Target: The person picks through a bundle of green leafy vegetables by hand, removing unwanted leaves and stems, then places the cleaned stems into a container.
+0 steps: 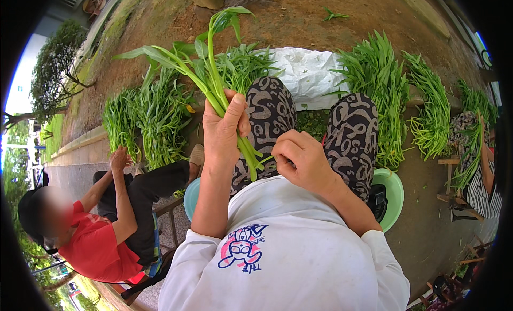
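A: Setting: open ground, with bare brown earth [299,22] in the background and a white crinkled plastic sheet [304,78] beyond black trousers with a grey print [270,105]. What flanks the sheet?

B: Heaped leafy greens: a bright-green long-stemmed pile [377,91] to the right, a darker green leafy pile [163,118] farther to the left.

A: The state of each grip?

B: The left hand [225,130] is closed around a small bunch of smooth pale-green stems with narrow leaves [215,91]. The right hand [305,161] has curled fingers at a thin green stalk [266,159]; whether they pinch it cannot be told.

A: How is such handling best done?

B: Preferably with a light, steady left hold, since the stems look tender; the right fingertips should meet one stalk at a time, sparing its neighbours.

A: And the bunch relative to the grip?

B: It slants through the left hand: leafy tops fan out above, lower ends protrude beneath, over the trousers and just left of the right hand.
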Available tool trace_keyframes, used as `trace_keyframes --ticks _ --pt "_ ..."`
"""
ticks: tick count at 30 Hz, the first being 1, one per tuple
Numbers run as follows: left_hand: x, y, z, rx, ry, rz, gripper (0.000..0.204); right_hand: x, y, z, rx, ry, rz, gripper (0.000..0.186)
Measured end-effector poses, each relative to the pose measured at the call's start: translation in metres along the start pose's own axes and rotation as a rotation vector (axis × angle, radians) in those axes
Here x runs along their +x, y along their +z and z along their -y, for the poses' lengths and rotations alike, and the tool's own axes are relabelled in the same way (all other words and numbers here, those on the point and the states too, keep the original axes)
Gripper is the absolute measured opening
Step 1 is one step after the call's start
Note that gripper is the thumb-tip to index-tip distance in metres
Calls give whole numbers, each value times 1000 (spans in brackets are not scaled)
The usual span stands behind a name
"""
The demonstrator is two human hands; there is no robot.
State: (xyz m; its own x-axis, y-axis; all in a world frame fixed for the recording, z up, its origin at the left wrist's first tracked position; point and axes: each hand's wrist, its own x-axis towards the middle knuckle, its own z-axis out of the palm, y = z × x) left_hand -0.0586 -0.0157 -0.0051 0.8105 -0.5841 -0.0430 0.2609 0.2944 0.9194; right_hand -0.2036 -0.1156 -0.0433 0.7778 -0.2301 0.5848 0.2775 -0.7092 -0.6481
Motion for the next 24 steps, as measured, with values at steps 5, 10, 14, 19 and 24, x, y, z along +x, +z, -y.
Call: trace_keyframes --ticks 5,10,14,19,24 --pt "-1 2 0 -12 -12 2 13 -4 -3 5 511 360 81 12" --pt "-2 4 0 -17 -4 -9 13 -9 -11 -5 559 452 93 10" --pt "-2 2 -3 -7 -2 -27 13 -6 -21 -13 235 466 -61 16" --pt "-1 0 2 -1 -6 -27 14 -3 -20 -14 -49 115 -123 22" --pt "-1 3 4 7 -26 -25 16 1 -11 1 -137 -170 -6 24"
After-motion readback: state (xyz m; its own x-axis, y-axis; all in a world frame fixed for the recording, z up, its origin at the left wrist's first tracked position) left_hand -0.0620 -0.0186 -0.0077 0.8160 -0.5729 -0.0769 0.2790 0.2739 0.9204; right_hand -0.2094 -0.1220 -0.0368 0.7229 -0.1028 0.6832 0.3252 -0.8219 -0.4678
